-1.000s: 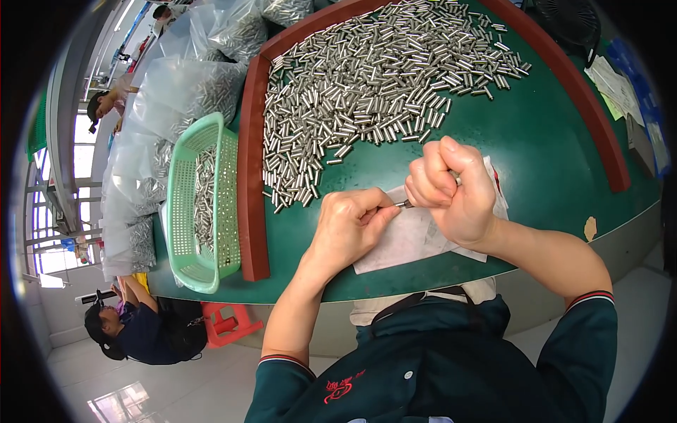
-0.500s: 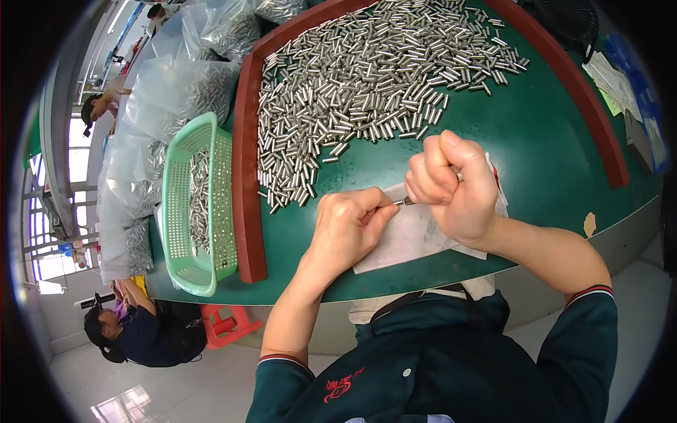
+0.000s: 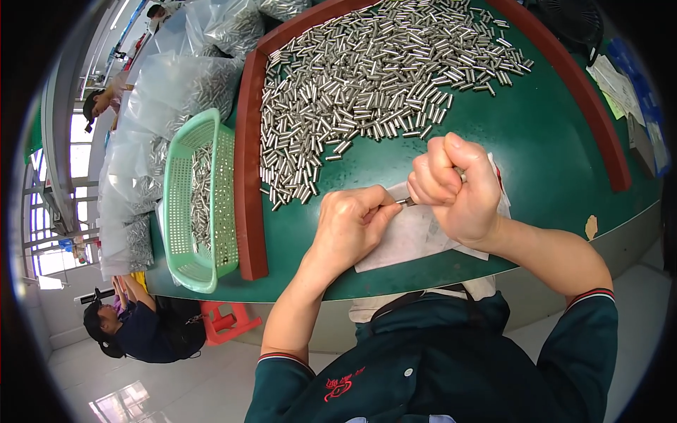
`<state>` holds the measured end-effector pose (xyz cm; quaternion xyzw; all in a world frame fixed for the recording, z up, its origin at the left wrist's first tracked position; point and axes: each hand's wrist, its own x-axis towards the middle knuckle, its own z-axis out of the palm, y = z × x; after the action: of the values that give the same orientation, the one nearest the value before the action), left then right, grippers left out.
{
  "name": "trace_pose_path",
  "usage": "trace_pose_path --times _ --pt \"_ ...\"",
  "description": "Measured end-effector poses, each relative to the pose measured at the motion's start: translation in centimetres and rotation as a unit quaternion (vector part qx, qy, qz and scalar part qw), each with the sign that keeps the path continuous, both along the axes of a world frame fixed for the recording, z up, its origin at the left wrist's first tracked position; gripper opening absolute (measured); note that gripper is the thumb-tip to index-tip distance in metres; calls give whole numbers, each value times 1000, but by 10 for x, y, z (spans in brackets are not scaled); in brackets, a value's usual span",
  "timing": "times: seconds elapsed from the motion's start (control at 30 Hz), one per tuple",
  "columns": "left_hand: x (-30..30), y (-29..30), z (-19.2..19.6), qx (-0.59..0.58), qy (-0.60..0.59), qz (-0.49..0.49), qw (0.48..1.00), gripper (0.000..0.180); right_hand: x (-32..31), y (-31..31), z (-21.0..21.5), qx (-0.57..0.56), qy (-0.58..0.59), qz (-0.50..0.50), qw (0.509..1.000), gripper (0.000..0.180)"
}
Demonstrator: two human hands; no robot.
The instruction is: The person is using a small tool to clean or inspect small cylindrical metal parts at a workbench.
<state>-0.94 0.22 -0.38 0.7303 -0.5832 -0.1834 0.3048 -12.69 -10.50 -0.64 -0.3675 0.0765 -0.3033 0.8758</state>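
Above a pale cloth [image 3: 395, 243], my left hand [image 3: 348, 224] pinches a small silver metal pin [image 3: 401, 202] between thumb and fingers. My right hand [image 3: 458, 194] is curled into a fist around a slim tool, mostly hidden by the fingers; its dark tip meets the pin's right end. What kind of tool it is does not show. Beyond both hands spreads a large heap of short silver metal pins [image 3: 367, 77] on the green tabletop [image 3: 522, 134].
Reddish-brown rails [image 3: 249, 176] border the heap. Left of them stand a green plastic basket [image 3: 224, 233] holding more pins and several clear bags [image 3: 169, 84] of metal parts. Papers [image 3: 613, 81] and a black fan [image 3: 571, 21] lie far right. A co-worker [image 3: 141, 321] sits lower left near a red stool [image 3: 229, 321].
The view has shifted very slightly. Both hands keep the same grip and place, with the pin still against the tool's tip.
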Motion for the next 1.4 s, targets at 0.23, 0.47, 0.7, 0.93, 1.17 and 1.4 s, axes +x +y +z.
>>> trace_pose_path --times 0.23,0.47,0.7,0.93,1.17,1.4 --pt "-1 -3 4 4 -6 -9 1000 10 1 7 1 -62 1 -30 998 41" --pt "-5 0 7 17 -8 4 1000 11 4 10 2 -75 11 -36 996 40" --pt "3 5 6 -41 110 53 992 7 -2 -3 5 -37 -24 -21 999 39" --pt "34 7 -3 -55 738 -7 672 9 -3 2 5 -29 -15 -6 999 38" --pt "37 6 -5 -86 715 -4 693 10 1 0 3 -32 -11 5 999 38" --pt "37 4 -5 -88 728 10 680 10 1 -4 2 -13 -5 4 1000 39"
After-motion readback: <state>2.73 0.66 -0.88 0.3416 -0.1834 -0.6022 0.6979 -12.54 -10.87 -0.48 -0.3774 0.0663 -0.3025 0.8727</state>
